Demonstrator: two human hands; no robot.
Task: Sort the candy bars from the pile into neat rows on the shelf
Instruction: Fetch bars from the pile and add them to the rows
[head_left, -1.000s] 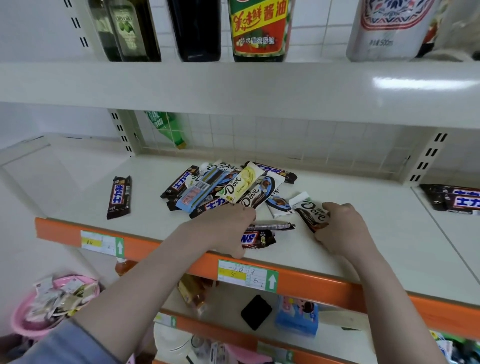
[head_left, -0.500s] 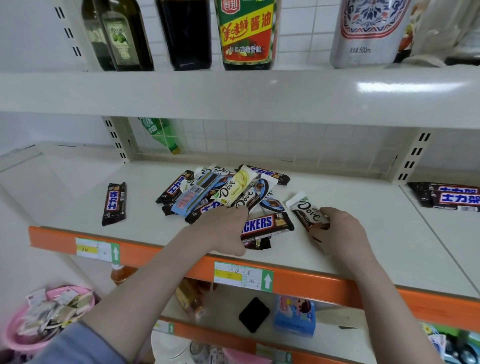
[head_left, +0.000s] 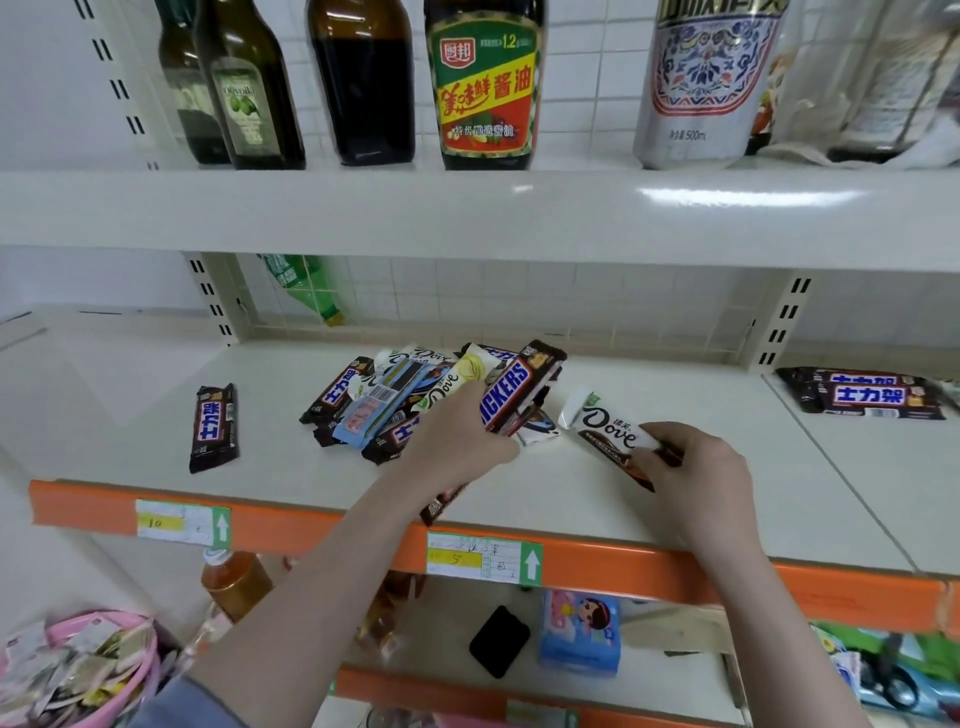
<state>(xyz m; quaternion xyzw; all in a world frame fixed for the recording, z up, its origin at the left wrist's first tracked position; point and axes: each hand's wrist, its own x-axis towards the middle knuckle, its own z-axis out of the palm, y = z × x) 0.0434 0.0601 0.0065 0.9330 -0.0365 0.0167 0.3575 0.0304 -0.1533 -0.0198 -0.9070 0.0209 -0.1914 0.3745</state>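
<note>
**Shelf stock: candy bars, two in hand, remainder piled**

Item 1. Snickers bar (head_left: 511, 391), brown wrapper with blue-and-white lettering. Long axis runs diagonally, far end up and to the right over the pile, near end down and to the left. Held by the left hand (head_left: 457, 441), fingers curled round its lower half; the upper half projects beyond the knuckles. A dark wrapper end shows below the same hand, close to the orange shelf edge (head_left: 322, 525); whether it belongs to this bar or a second one cannot be told.

Item 2. Dove bar (head_left: 605, 434), white and brown wrapper. Long axis diagonal, white end pointing up-left toward the pile, brown end down-right. The right hand (head_left: 696, 473) pinches the brown end between thumb and fingers; most of the bar extends left of the grip, low over the shelf surface (head_left: 571, 509).

Item 3. Pile (head_left: 400, 395) of mixed bars at shelf centre, overlapping at various angles, just behind and left of the left hand.

Item 4. Single brown bar (head_left: 214, 427), lying alone well left of the pile, long axis running front to back.

Item 5. Stacked brown bars (head_left: 865, 396) on the adjoining shelf section at far right, long axes left to right.
</note>
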